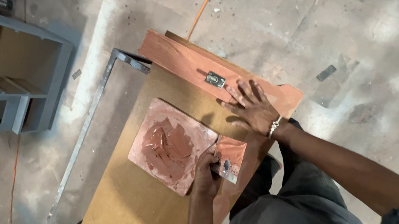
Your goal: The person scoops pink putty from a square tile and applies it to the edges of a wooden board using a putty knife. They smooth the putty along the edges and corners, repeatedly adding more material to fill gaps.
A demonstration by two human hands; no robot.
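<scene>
On the brown workbench [135, 204], the left hand [205, 175] grips a putty knife [229, 157] beside a square board [175, 143] heaped with reddish-brown filler [168, 148], while the right hand [254, 107], fingers spread and holding nothing, presses flat on a reddish-coated wooden plank [178, 59] bearing a small metal latch [215, 79].

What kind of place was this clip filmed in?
Probably a carpentry or furniture workshop: a stained concrete floor, an unfinished grey cabinet, and a board of reddish filler beside a coated plank on the table.
</scene>
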